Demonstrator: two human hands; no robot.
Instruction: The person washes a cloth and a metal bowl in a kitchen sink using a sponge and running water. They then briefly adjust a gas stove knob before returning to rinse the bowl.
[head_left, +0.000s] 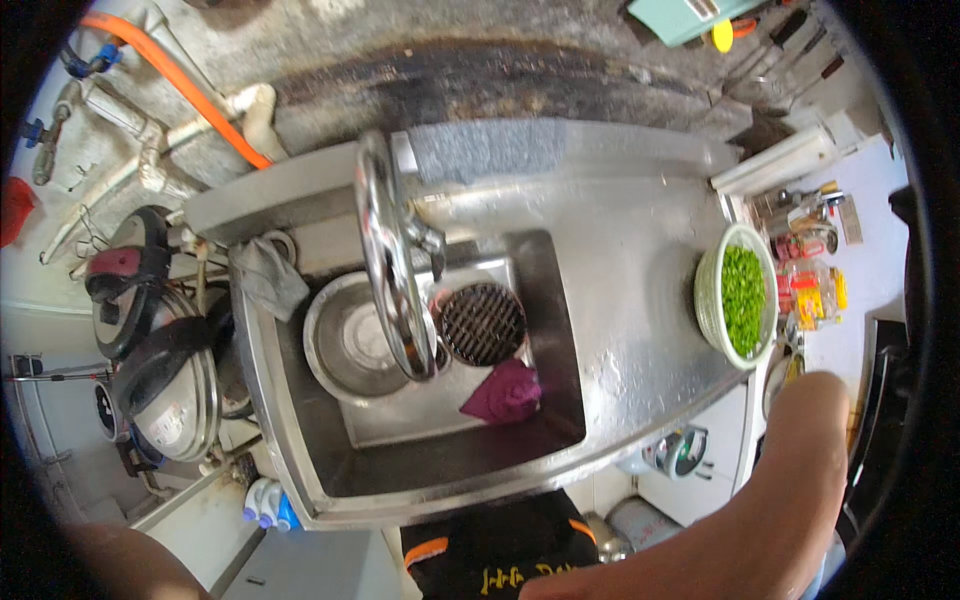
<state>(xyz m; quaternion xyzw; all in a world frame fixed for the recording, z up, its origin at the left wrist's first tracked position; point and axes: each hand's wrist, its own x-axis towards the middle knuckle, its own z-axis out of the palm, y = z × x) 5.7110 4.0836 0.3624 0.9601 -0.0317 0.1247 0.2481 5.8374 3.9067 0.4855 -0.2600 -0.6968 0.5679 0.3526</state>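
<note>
Both my hands are out of view; only a bent right arm (750, 487) and part of my left arm (131, 566) show at the lower rim. Before me is a stainless steel sink (450, 461) under a chrome faucet (382, 247). A round metal basin (326, 375) sits in its left part, partly behind the faucet. To the right of the basin is a round, dark slatted item (484, 322). A crumpled purple cloth (506, 394) lies just below that. On the steel counter's right end stands a pale green basket (711, 300) holding chopped green vegetables (742, 300).
A grey cloth (274, 277) hangs over the sink's left corner. Lidded pots (176, 420) stand beyond that side. Jars and bottles (814, 292) line the right side. An orange hose (180, 82) runs down the back wall. Detergent bottles (270, 504) stand below the counter's left edge.
</note>
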